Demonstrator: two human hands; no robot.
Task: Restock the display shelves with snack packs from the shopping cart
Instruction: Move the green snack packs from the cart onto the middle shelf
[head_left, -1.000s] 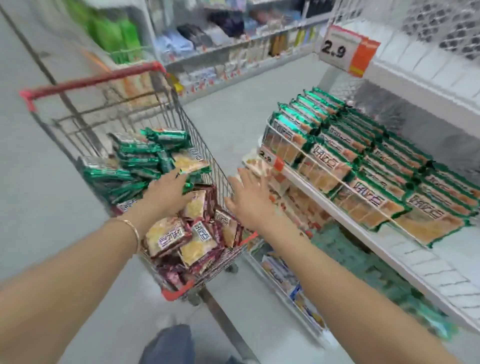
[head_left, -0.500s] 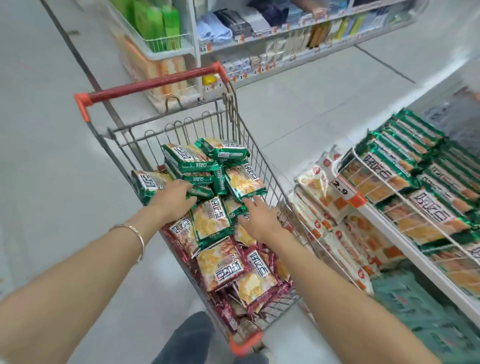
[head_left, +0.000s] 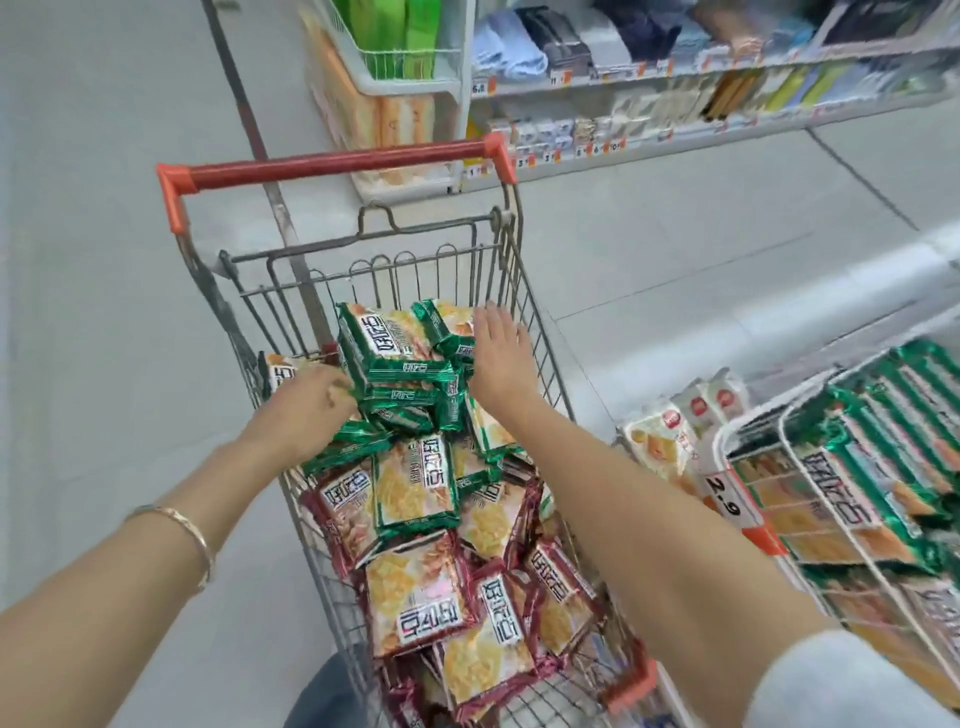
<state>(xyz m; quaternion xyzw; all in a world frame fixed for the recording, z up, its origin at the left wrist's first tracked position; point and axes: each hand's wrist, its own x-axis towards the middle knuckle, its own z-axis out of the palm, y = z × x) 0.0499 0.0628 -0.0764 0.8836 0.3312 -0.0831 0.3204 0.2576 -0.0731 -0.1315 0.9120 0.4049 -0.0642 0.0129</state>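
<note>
Your shopping cart (head_left: 395, 270) stands beside the display shelf (head_left: 857, 467) on its right. Red packs (head_left: 426, 597) fill the cart's near end and green packs (head_left: 400, 364) are piled at its far end. Your left hand (head_left: 306, 402) curls its fingers on the pile's left edge. Your right hand (head_left: 501, 356) presses flat, fingers straight, against its right side.

a price tag (head_left: 723, 497) on the front of the display shelf (head_left: 720, 447) reads 2.9; small tags (head_left: 558, 79) along the far shelf (head_left: 727, 73) are too blurred to read. the bold lettering on the snack packs (head_left: 415, 488) cannot be made out.
</note>
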